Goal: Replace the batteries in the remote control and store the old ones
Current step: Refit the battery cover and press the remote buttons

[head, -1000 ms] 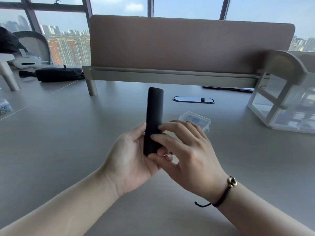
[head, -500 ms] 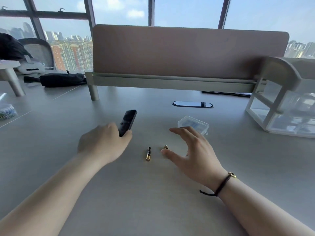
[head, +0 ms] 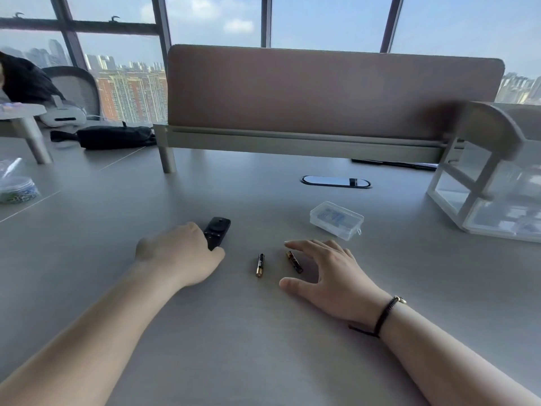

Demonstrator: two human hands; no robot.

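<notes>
My left hand point(head: 181, 253) holds the black remote control point(head: 217, 232) low on the grey desk point(head: 263, 332), button side up, its far end sticking out past my fingers. Two black-and-gold batteries lie loose on the desk: one point(head: 259, 265) between my hands, the other point(head: 294, 261) under the spread fingers of my right hand point(head: 328, 273). That hand hovers palm down over it, fingers straight, thumb on the desk. A small clear plastic battery case point(head: 336, 219), lid closed, sits just beyond my right hand.
A clear drawer organiser point(head: 494, 194) stands at the right. A brown divider panel point(head: 322, 92) runs across the back, with a cable slot point(head: 336, 181) in front of it. At the far left are a black pouch point(head: 114, 136), a white headset point(head: 63, 117) and a bag of small items point(head: 16, 186).
The remote went from upright in both hands down to the desk in my left hand. Two batteries now lie on the desk. My right hand let go and spread over the right one.
</notes>
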